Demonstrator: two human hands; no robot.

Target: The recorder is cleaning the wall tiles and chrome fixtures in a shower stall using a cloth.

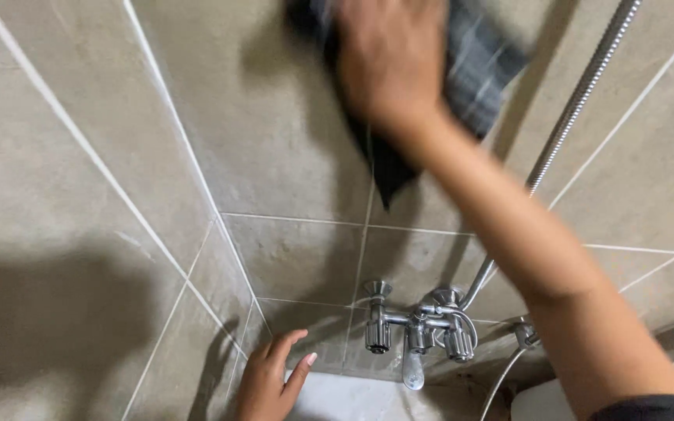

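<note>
**Your right hand presses a dark cloth to a tiled bathroom wall**

You look down a corner of beige wall tiles point(274, 140) with pale grout lines. Your right hand point(388, 66), blurred, sits at 12 o'clock in the view, fingers spread flat over a dark checked cloth point(481, 70), pinning it against the tiles. The cloth shows on either side of the hand, and one corner hangs down below your wrist. Your right forearm runs from the hand down to 4 o'clock.

Your left hand point(271, 382) is at 6 o'clock, open and holding nothing, fingers loosely spread and resting against the tiles near the corner seam.

Just to the 3 o'clock side of that hand is a chrome tap point(419, 331) with two knobs and a short spout. A metal shower hose point(579, 101) rises from it toward 1 o'clock, passing behind your forearm. A white rim point(352, 398) shows below the tap.
</note>
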